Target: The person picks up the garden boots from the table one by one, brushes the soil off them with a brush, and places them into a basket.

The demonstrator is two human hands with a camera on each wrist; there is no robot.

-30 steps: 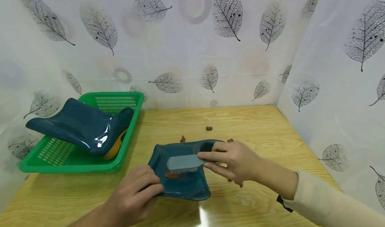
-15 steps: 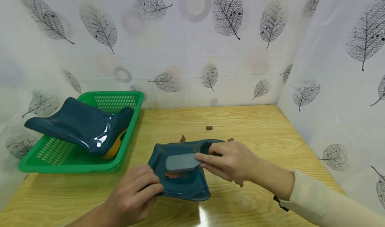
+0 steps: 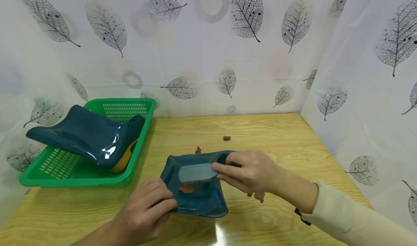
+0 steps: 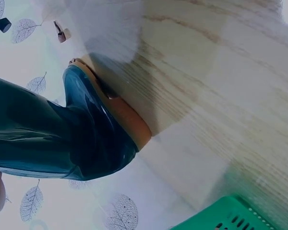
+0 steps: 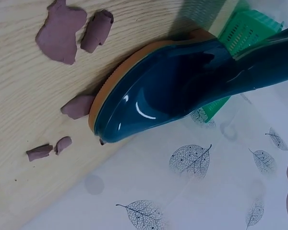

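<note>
A glossy dark blue rain boot [image 3: 203, 204] with an orange sole [image 5: 116, 76] stands over the table, its shaft facing the head camera. My left hand [image 3: 146, 210] grips the left edge of the shaft. Between the fingers and thumb of my right hand [image 3: 252, 170] is a grey brush [image 3: 197, 173], bristles down over the shaft. Just below the brush, a reddish-brown patch [image 3: 186, 189] shows on the boot. The right hand hides part of the boot's foot in the head view; both wrist views show the foot from the side.
A green plastic basket [image 3: 76, 183] at the left holds a second dark blue boot [image 3: 92, 137]. Several brown flakes lie on the wooden table [image 3: 277, 130], among them a small piece [image 3: 226, 138] farther back and a larger flake [image 5: 62, 33]. A leaf-print curtain [image 3: 202, 58] surrounds the table.
My right hand and the brush have shifted slightly left and up along the shaft, leaving more of the brown patch in view. My left hand and the boot stay in place.
</note>
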